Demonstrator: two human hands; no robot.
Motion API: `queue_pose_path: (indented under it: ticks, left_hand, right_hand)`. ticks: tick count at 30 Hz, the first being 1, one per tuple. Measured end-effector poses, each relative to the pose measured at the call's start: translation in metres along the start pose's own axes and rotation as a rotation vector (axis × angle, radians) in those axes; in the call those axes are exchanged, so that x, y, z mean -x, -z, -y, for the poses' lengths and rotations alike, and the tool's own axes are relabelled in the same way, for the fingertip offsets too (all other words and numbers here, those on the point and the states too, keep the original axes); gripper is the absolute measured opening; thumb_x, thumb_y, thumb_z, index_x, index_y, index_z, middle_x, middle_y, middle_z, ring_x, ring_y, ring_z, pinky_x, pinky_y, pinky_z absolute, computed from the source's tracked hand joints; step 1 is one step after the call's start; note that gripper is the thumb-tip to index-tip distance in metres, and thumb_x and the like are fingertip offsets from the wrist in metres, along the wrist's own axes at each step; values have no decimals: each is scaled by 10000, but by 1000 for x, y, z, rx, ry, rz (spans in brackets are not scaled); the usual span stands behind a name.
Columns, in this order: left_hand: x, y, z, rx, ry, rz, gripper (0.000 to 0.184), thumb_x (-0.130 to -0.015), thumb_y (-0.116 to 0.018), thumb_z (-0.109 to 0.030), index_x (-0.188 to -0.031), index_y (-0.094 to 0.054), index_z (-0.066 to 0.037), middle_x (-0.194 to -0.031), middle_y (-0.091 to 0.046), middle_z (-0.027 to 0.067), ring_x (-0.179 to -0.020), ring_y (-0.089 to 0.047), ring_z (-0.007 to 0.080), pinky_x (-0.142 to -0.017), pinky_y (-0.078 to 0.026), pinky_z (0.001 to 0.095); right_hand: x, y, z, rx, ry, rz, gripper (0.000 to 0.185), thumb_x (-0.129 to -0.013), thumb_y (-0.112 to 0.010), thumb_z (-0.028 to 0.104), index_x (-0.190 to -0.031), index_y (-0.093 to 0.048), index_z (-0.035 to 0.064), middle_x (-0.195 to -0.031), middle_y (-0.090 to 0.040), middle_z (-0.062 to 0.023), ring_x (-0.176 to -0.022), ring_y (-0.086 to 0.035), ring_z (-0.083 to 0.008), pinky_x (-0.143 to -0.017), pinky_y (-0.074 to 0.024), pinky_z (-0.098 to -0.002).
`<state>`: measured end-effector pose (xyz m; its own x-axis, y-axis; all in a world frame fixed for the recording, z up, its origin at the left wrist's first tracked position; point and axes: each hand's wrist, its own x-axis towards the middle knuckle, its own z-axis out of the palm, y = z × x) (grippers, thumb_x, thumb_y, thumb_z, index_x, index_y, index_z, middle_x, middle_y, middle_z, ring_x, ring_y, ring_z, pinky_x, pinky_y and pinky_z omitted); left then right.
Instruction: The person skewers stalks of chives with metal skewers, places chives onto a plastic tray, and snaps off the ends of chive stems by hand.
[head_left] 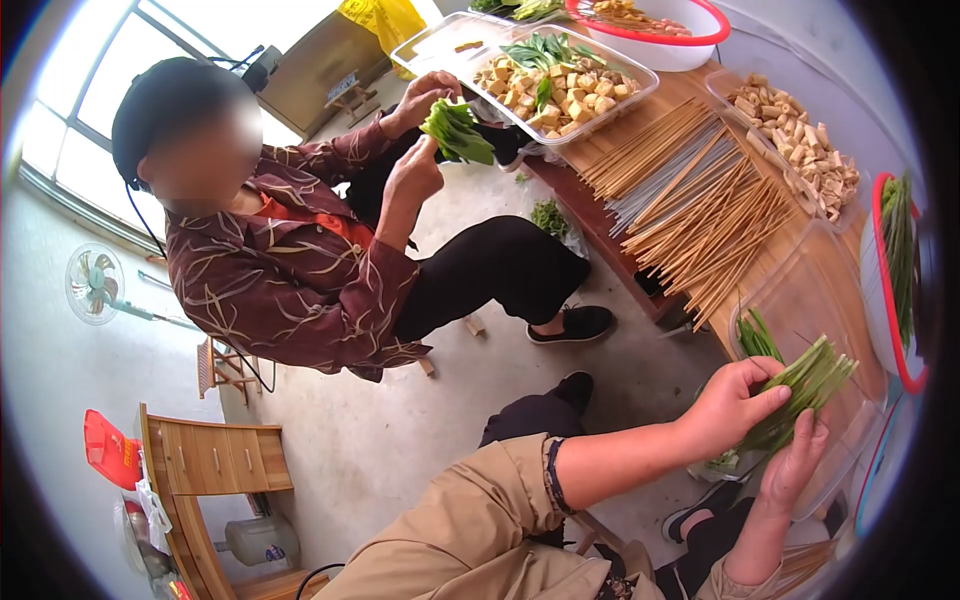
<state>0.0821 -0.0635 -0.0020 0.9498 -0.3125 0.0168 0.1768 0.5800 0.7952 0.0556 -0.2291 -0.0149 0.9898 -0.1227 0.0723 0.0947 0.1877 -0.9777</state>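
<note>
A bunch of cut green chives (795, 395) is held up at the lower right, its pale stem ends pointing right. My left hand (735, 405) is closed round it, with the thumb lying along the stalks. My right hand (795, 462) grips the same bunch from below with its fingertips; part of that grip is hidden. Behind the bunch lies a clear plastic tray (790, 290). Some loose green chives (757, 335) lie in it, close to my left hand.
Bamboo skewers (700, 200) lie spread on the wooden table. Nearby stand a tub of tofu cubes (565, 95), a tray of cut pieces (800, 140) and a red-rimmed basket (880, 260) of greens. Opposite, a seated person (290, 240) holds leafy greens (457, 130).
</note>
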Motion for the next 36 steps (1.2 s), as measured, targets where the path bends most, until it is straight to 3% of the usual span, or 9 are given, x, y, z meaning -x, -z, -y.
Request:
queue_pose_path:
  ticks: [3,5,8,18,36]
  left_hand:
    - [1,1,-2,37,-6,-6,139,-956,-563,-106,-1041,-578,3,-911,-613,-20,-822,-550,44,-738,-471,217]
    - [2,-1,-2,71,-17,-9,134,-959,-557,-108,-1037,-572,0,-909,-617,-19,-824,-552,41,-741,-474,222]
    - [3,-3,3,94,-15,7,143,-965,-549,-114,-1046,-570,1,-919,-630,-12,-833,-560,40,-757,-481,229]
    - [6,-16,3,44,21,188,232,-964,-547,-127,-1129,-607,24,-1000,-667,22,-878,-581,54,-791,-485,237]
    - [5,-19,0,82,82,213,256,-984,-517,-158,-1118,-615,37,-979,-674,27,-856,-583,53,-766,-492,239]
  right_hand:
    - [0,2,6,-11,32,65,379,-982,-506,238,-1236,-500,-44,-1155,-583,-100,-1080,-546,-181,-961,-398,-334]
    - [1,6,7,-89,-18,-64,391,-1004,-463,257,-1240,-495,-53,-1158,-583,-113,-1089,-546,-189,-975,-395,-341]
    - [4,11,14,-16,25,-25,389,-1020,-427,261,-1233,-499,-57,-1159,-583,-123,-1088,-545,-187,-977,-396,-345]
    - [11,29,18,-96,0,4,367,-1015,-448,258,-1199,-533,-48,-1131,-606,-113,-1054,-568,-168,-940,-424,-325]
    - [9,27,26,-68,17,25,358,-1003,-481,248,-1203,-551,-41,-1114,-626,-95,-1037,-581,-155,-934,-426,-313]
